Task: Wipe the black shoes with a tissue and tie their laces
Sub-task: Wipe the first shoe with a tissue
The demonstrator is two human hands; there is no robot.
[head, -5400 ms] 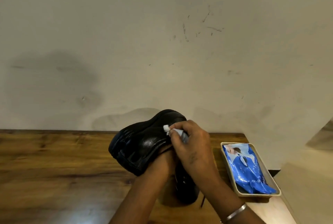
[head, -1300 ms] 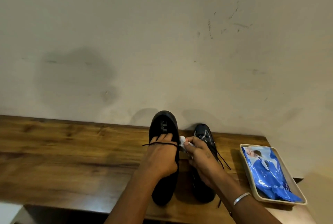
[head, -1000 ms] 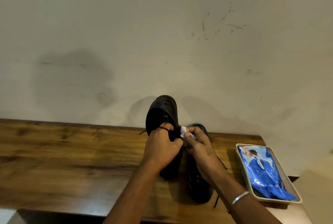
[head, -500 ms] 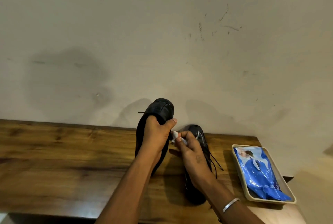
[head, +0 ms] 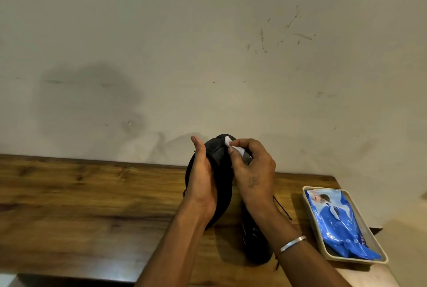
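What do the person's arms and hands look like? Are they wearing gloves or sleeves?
No gloves, and no sleeves in view. A thin silver bangle circles the right wrist. The back of the right hand has a small dark mark, maybe a tattoo. The left hand shows no ring or band.

Dim warm light, soft wall shadows

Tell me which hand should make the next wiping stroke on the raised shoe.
Right. The right hand pinches the tissue against the raised shoe; the left hand grips that shoe, steadying it.
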